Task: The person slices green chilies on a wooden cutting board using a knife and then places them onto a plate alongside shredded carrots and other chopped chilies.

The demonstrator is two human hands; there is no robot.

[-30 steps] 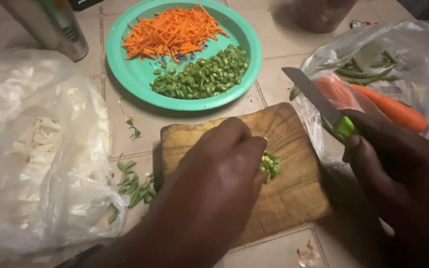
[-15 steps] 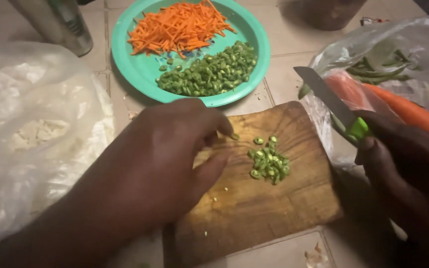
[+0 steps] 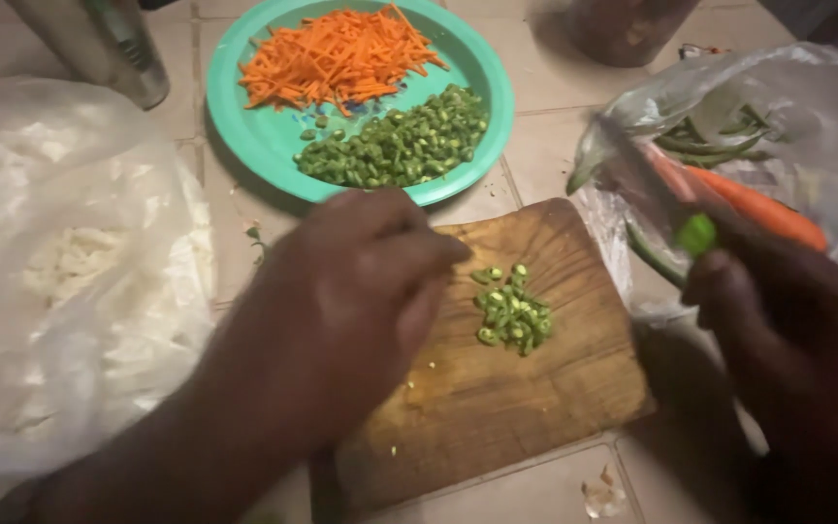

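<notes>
The knife [image 3: 666,199] is gripped in the right hand [image 3: 778,301], fingers wrapped tight around its bright green handle; its blade is a motion-blurred streak, the long axis slanting up and to the left from the handle, tip toward the plate [image 3: 264,146]. It hangs over the right edge of the wooden board [image 3: 526,388], in front of the clear bag [image 3: 807,107] of carrots and whole beans. The left hand [image 3: 361,291] hovers over the board's left half, fingers curled loosely together, holding nothing visible, just beside the small pile of chopped beans [image 3: 511,311].
</notes>
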